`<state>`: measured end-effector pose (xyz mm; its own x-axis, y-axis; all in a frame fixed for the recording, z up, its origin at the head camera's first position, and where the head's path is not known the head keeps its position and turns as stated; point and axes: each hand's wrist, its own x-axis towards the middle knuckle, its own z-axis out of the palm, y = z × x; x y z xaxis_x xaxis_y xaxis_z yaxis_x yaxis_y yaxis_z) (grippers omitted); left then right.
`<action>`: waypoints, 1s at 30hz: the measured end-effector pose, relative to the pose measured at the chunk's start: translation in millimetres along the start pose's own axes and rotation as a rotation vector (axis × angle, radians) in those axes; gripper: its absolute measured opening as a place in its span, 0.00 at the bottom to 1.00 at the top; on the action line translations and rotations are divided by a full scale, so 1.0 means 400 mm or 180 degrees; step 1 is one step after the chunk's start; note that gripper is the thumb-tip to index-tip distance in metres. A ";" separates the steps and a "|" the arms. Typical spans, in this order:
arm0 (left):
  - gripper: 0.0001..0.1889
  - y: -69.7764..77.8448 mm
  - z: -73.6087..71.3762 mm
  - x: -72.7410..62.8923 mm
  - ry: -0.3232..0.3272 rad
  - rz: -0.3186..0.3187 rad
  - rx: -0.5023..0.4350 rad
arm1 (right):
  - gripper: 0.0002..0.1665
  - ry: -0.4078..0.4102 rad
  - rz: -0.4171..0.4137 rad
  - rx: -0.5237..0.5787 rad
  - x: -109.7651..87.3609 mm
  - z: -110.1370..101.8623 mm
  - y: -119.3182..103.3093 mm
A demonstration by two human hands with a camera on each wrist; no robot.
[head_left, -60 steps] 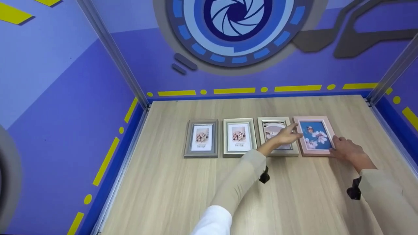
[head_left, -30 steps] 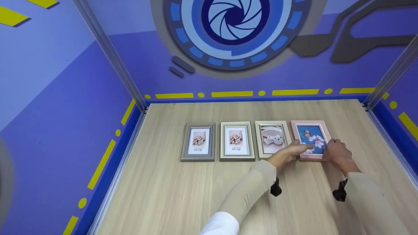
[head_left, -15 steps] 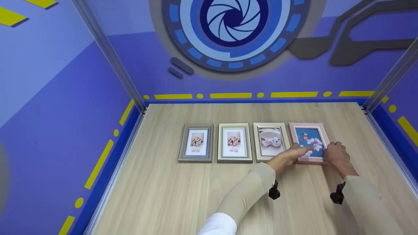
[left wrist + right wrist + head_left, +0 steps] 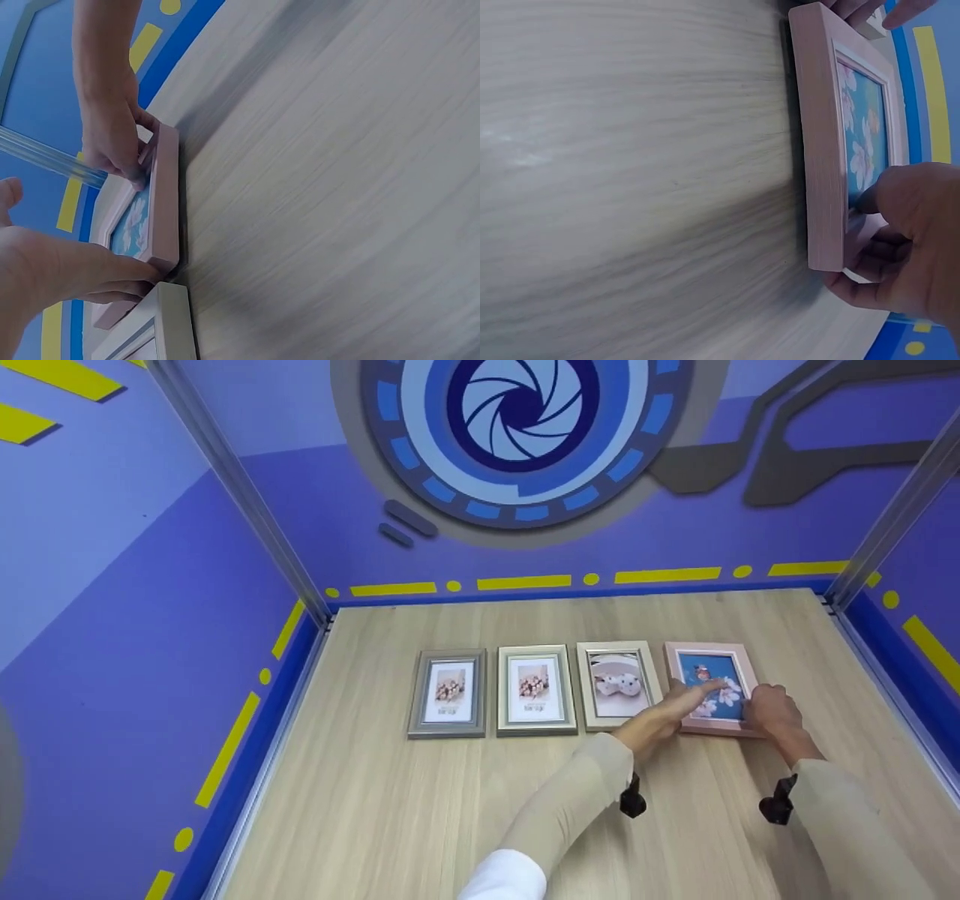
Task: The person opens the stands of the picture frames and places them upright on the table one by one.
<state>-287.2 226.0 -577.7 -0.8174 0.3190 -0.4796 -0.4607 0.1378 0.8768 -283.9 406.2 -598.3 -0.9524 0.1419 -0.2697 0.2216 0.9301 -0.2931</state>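
A pink picture frame, showing white blossoms on blue, lies at the right end of a row on the wooden table. My right hand grips its right side; in the right wrist view the thumb lies on the front and the fingers curl round the edge. At its left side is my left hand, fingers straight against the edge and thumb raised over the picture. Left of it, a narrow gap away, lies a cream picture frame with a photo of two white, rounded things, its lower right corner close to my left hand.
Farther left lie a champagne picture frame and a grey picture frame, both with bouquet pictures. Blue and purple printed walls with metal corner posts enclose the wooden table at the back and sides.
My left hand has come down from the upper left edge to the lower left side of the pink picture frame. That frame has shifted slightly right, widening the gap. My left thumb has lifted.
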 end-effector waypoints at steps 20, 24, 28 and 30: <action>0.15 0.001 0.001 0.000 -0.0590 0.0400 -0.1372 | 0.22 0.0367 0.0339 0.0783 -0.045 -0.026 -0.003; 0.20 -0.001 -0.008 -0.006 -0.0665 0.0441 -0.1353 | 0.27 0.0601 0.0293 0.0809 -0.054 -0.028 -0.002; 0.24 -0.006 -0.011 -0.006 -0.0517 0.0526 -0.1455 | 0.30 0.0804 0.0232 0.0947 -0.064 -0.035 -0.002; 0.24 -0.008 -0.008 -0.005 -0.0302 0.0537 -0.1510 | 0.31 0.0811 0.0302 0.1081 -0.067 -0.039 -0.001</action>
<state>-285.2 221.9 -579.5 -0.8691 0.3869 -0.3082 -0.4493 -0.3567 0.8191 -261.9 407.2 -576.5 -0.9363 0.3401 -0.0873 0.3262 0.7506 -0.5746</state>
